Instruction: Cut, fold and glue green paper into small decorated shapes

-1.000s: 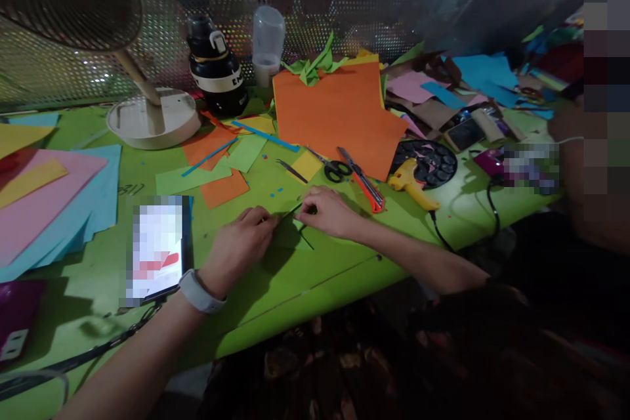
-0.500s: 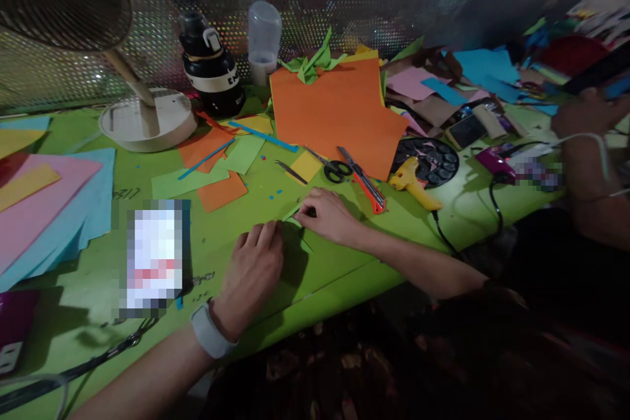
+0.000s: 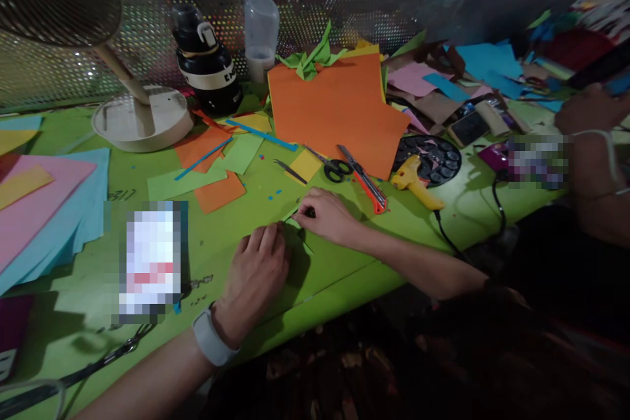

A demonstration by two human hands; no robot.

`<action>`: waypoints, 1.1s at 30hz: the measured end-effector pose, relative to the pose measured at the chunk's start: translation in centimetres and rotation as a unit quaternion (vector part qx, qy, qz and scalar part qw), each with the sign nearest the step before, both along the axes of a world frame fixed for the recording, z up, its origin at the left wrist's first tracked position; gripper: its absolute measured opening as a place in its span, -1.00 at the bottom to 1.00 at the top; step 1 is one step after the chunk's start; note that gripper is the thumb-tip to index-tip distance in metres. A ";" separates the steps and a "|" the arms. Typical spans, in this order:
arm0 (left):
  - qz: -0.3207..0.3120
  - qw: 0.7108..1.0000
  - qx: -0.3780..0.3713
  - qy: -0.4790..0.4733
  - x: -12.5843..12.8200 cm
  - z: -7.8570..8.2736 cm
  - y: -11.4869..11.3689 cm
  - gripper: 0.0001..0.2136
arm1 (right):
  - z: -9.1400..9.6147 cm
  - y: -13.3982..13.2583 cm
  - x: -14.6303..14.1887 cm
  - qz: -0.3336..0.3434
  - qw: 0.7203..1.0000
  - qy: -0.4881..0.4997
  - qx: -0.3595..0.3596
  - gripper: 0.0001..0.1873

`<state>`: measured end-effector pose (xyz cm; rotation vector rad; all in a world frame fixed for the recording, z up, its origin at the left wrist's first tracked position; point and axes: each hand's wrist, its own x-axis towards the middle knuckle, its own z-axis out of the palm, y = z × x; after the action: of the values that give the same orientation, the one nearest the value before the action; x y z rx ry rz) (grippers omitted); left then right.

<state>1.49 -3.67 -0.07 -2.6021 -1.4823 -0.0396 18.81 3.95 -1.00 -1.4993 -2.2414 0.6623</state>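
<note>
A small piece of green paper (image 3: 295, 230) lies on the green table (image 3: 344, 262) between my hands. My left hand (image 3: 256, 275), with a pale wristband, lies flat on the paper's near-left part, fingers stretched out. My right hand (image 3: 327, 215) is closed in a pinch at the paper's far edge, its fingers round something small and dark that I cannot make out. Beyond my right hand lie black-handled scissors (image 3: 332, 167), a red utility knife (image 3: 367, 182) and a thin dark tool (image 3: 291, 171).
A yellow glue gun (image 3: 413, 182) with its cord, a large orange sheet (image 3: 339, 111), a phone (image 3: 150, 259), a black bottle (image 3: 204, 65), a clear cup (image 3: 260, 36) and a fan base (image 3: 142, 119) stand around. Coloured sheets (image 3: 44, 200) pile left. Another person's arm (image 3: 590, 144) is at right.
My left hand has slid nearer and to the right and now lies flat on the paper. My right hand has barely moved. The view has shifted slightly.
</note>
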 end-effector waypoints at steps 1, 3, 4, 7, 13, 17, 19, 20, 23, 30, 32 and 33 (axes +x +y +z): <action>-0.001 1.000 -0.002 -0.003 0.0 -0.1 0.0 -0.66 | 0.0 0.0 0.0 0.001 1.000 0.000 -0.001 -0.85; -0.004 1.000 -0.004 -0.011 -0.1 -0.1 0.0 -0.65 | 0.0 0.0 0.0 0.002 1.000 0.002 0.002 -0.86; -0.005 1.000 -0.003 -0.015 -0.1 -0.1 0.0 -0.65 | -0.1 0.1 0.0 0.002 1.000 0.002 0.005 -0.86; -0.006 1.000 0.000 -0.030 -0.1 0.0 -0.1 -0.64 | -0.1 0.1 0.0 0.008 1.000 0.001 0.006 -0.86; -0.009 1.000 -0.011 -0.028 0.0 0.3 -0.1 -0.66 | 0.0 0.0 0.0 0.012 1.000 -0.015 0.005 -0.87; -0.004 1.000 -0.019 -0.021 0.1 0.5 -0.1 -0.69 | -0.1 0.1 0.0 0.020 1.000 -0.018 0.012 -0.86; -0.006 1.000 -0.019 -0.019 0.1 0.5 -0.1 -0.69 | -0.1 0.1 0.0 0.020 1.000 -0.020 0.014 -0.87; -0.008 1.000 -0.019 -0.018 0.1 0.5 -0.1 -0.69 | -0.1 0.1 0.0 0.018 0.999 -0.023 0.013 -0.87; -0.011 1.000 -0.017 -0.015 0.0 0.5 -0.1 -0.70 | 0.0 0.1 -0.1 0.015 0.999 -0.030 0.011 -0.89; -0.019 1.000 -0.012 -0.015 0.0 0.3 -0.1 -0.72 | 0.2 -0.1 0.0 0.031 0.999 -0.029 0.033 -0.91; -0.019 1.000 -0.014 -0.020 0.0 0.2 -0.1 -0.73 | 0.2 -0.1 0.1 0.041 0.998 -0.028 0.038 -0.89; -0.017 0.999 -0.017 -0.022 0.0 0.2 -0.1 -0.74 | 0.2 -0.1 0.1 0.046 0.998 -0.029 0.040 -0.88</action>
<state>1.54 -3.78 0.17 -2.6695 -1.4648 -0.0773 18.90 3.85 -0.78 -1.4020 -2.3623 0.5547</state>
